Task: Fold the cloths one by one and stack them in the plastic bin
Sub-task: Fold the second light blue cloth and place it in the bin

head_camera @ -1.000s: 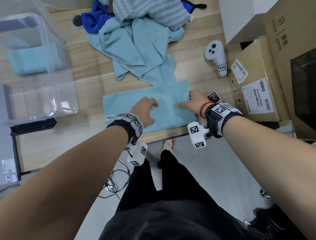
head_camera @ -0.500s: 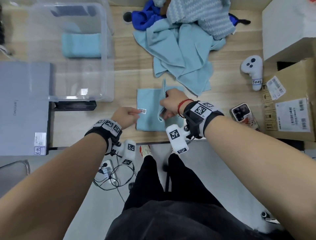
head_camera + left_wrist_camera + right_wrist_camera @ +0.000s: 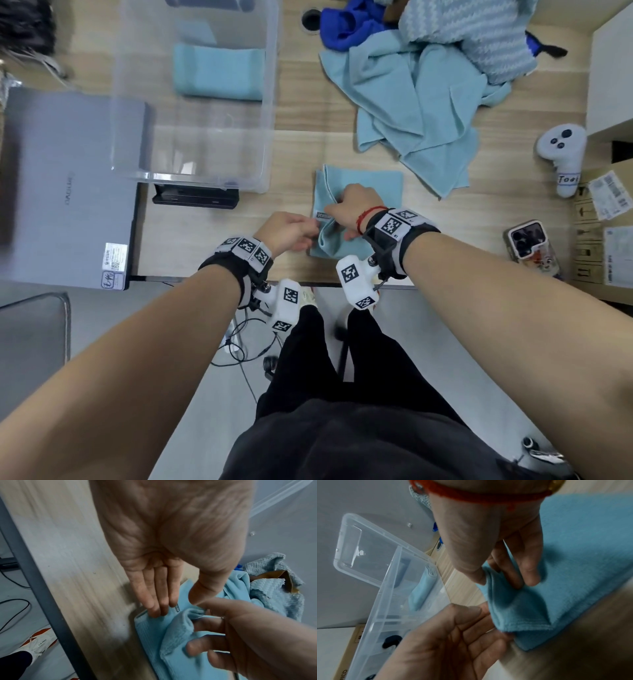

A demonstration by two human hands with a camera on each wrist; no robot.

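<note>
A light blue cloth (image 3: 371,186), folded into a small rectangle, lies near the table's front edge. My right hand (image 3: 352,205) pinches a raised fold at its left side between thumb and fingers (image 3: 530,577). My left hand (image 3: 301,233) reaches in from the left, and its straight fingers (image 3: 157,609) touch the cloth's (image 3: 171,662) left edge beside a small label. The clear plastic bin (image 3: 265,144) stands at the back left with one folded blue cloth (image 3: 219,72) inside. Unfolded cloths (image 3: 418,102) lie heaped at the back right.
A closed grey laptop (image 3: 68,185) lies left of the bin, with a black device (image 3: 195,198) in front of it. To the right are a white controller (image 3: 561,154), a phone (image 3: 531,243) and cardboard boxes (image 3: 603,222). The table's front edge (image 3: 205,279) runs just under my wrists.
The cloth lay as a wide strip under both flat hands. My right hand carried its right half over to the left, so it is now half as wide, and still pinches it there.
</note>
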